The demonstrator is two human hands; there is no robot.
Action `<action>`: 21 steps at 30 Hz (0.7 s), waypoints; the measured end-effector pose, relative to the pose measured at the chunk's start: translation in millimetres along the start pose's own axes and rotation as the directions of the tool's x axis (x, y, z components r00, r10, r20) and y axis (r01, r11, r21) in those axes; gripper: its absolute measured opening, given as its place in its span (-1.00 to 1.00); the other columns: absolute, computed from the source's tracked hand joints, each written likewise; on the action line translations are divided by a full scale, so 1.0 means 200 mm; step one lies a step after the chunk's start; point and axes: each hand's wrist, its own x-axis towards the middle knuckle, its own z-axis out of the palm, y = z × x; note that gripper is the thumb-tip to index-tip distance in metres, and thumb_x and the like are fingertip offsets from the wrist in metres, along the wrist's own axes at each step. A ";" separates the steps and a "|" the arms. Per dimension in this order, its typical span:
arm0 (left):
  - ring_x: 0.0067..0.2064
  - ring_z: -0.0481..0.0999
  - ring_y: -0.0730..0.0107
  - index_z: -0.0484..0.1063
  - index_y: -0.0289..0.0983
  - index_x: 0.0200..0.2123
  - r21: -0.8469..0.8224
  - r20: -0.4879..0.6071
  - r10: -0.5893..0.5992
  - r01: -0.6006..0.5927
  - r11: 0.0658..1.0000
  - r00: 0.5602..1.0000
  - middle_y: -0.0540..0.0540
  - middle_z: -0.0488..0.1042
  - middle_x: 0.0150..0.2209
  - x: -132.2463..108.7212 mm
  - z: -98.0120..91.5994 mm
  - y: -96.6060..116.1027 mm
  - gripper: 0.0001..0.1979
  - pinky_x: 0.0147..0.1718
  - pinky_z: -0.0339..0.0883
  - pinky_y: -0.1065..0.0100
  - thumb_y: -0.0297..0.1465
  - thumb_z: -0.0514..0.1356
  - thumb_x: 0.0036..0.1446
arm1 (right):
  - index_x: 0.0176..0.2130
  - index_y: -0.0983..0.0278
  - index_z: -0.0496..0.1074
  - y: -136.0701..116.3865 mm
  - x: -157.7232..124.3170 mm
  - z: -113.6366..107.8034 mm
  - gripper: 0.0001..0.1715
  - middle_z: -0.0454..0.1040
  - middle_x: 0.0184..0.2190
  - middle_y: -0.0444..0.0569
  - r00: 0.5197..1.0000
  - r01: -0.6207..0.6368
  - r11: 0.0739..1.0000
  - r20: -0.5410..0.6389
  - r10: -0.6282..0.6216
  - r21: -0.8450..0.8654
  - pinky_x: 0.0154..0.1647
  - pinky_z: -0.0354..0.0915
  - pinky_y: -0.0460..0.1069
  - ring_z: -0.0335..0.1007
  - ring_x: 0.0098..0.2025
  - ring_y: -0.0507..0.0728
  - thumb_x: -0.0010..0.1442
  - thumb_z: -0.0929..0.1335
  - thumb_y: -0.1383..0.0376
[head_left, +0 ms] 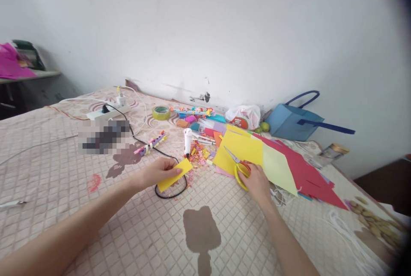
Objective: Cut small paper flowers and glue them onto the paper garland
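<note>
My left hand point(161, 172) pinches a small yellow strip of paper point(173, 177) between thumb and fingers, above the table cover. In my right hand point(255, 178) is a pair of scissors point(238, 163) with red and yellow handles, its blades pointing up and left. The scissors lie over a larger yellow sheet point(245, 145). Just beyond the strip stands a white glue gun point(188, 142), its black cord point(167, 196) looping below my left hand. Scattered paper scraps point(201, 154) lie between my two hands.
Coloured sheets, among them a red sheet point(305, 173), spread to the right. A blue bag point(289, 121), a white plastic bag point(244, 116) and a roll of tape point(161, 113) stand along the wall. A power strip point(107, 112) and a purple decorated stick point(152, 144) are at left.
</note>
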 end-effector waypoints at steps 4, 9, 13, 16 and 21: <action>-0.57 0.31 0.52 0.33 -0.32 -0.52 -0.005 0.013 0.030 -0.030 1.000 0.999 0.02 0.38 -0.57 0.00 0.00 0.00 -0.60 -0.63 0.09 0.51 -0.05 0.18 -0.04 | -0.19 0.35 0.41 0.06 0.02 0.02 -0.65 0.42 -0.29 0.11 1.000 0.008 1.000 -0.012 -0.008 0.024 -0.11 0.21 0.06 0.33 -0.17 0.23 0.07 0.31 0.18; -0.56 0.31 0.52 0.35 -0.33 -0.51 0.021 0.004 0.092 -0.092 0.996 0.996 0.01 0.39 -0.56 0.00 0.01 -0.02 -0.60 -0.62 0.08 0.51 -0.06 0.16 -0.01 | -0.22 0.35 0.40 -0.06 -0.01 -0.05 -0.65 0.39 -0.24 0.18 0.994 0.000 0.995 -0.105 0.010 0.100 -0.09 0.18 0.16 0.27 -0.14 0.30 0.11 0.27 0.14; -0.54 0.36 0.48 0.36 -0.32 -0.47 -0.056 0.052 0.057 -0.055 0.997 0.997 -0.02 0.43 -0.54 -0.01 0.04 -0.02 -0.59 -0.59 0.15 0.50 -0.04 0.15 -0.01 | -0.21 0.28 0.40 -0.37 -0.12 -0.13 -0.66 0.42 -0.26 0.11 0.983 -0.025 0.674 0.141 -0.118 0.738 -0.27 0.28 0.09 0.34 -0.25 0.22 0.14 0.27 0.09; -0.55 0.38 0.45 0.39 -0.34 -0.45 -0.068 0.091 0.016 -0.010 0.998 0.996 -0.06 0.45 -0.53 -0.02 0.07 -0.01 -0.57 -0.61 0.15 0.49 -0.03 0.14 -0.02 | -0.21 0.19 0.41 -0.63 -0.21 -0.16 -0.69 0.42 -0.36 0.06 0.872 -0.230 0.401 0.371 -0.320 0.887 -0.50 0.25 0.05 0.34 -0.37 0.19 0.16 0.26 0.07; -0.62 0.30 0.51 0.40 -0.35 -0.54 -0.041 0.067 0.021 -0.019 0.999 0.998 -0.01 0.39 -0.63 -0.02 0.09 -0.02 -0.56 -0.66 0.04 0.50 -0.04 0.15 -0.02 | -0.41 0.19 0.34 -0.81 -0.24 -0.14 -0.75 0.28 -0.63 -0.15 0.849 -0.324 0.319 0.422 -0.316 0.891 -0.62 0.08 -0.05 0.13 -0.62 0.01 0.15 0.29 0.08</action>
